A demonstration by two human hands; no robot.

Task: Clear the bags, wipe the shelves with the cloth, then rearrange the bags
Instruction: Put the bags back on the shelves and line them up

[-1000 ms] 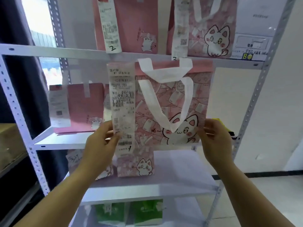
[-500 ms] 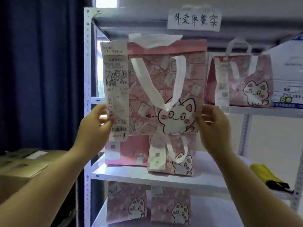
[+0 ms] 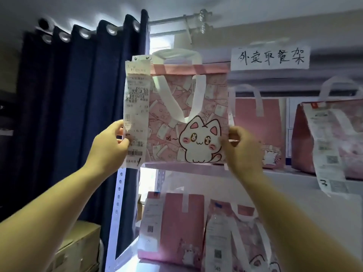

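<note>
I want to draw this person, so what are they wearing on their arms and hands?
Nothing that shows. The left hand and right hand have no gloves, rings or watch. The left forearm and right forearm are bare down to the picture's edge, so no sleeves are in view.

held bag (image 3: 212, 107): pink, pale banknote-like print all over
cat print (image 3: 200, 142): white, pink ears and cheeks, dark outline
bag handles (image 3: 169, 99): white
receipt (image 3: 136, 107): white, black print, barcode
curtain (image 3: 68, 114): dark navy, plain
sign (image 3: 270, 57): white, black handwriting
right shelf bag (image 3: 257, 122): plain pink, white handle
box (image 3: 78, 246), near left: tan
</note>
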